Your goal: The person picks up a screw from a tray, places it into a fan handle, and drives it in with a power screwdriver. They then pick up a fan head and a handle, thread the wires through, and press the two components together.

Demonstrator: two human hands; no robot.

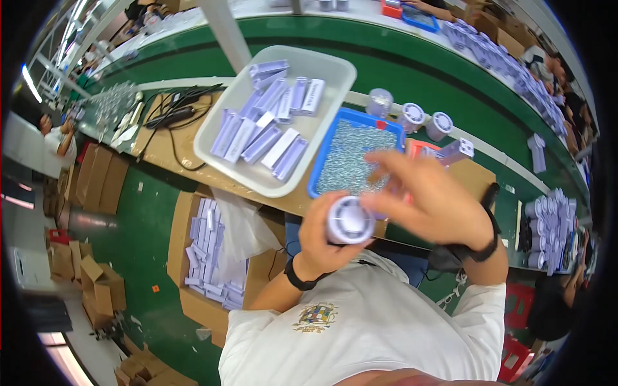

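Observation:
My left hand is wrapped round a lavender plastic part, cylindrical, with a round ringed face turned upward. Above and to the right of it, my right hand hovers, slightly blurred. Its index finger and thumb are apart, the thumb close to the part's rim; whether they touch, I cannot tell. Its curled fingers are partly hidden. Beneath the right fingers lies a blue tray spread with many small silvery metal pieces, apparently screws.
A whitish bin of long lavender pieces stands left of the tray. Several lavender cylinders stand behind it, near a red-orange tray. Black cables lie at left. Below, a cardboard box holds more pieces. A green conveyor runs behind.

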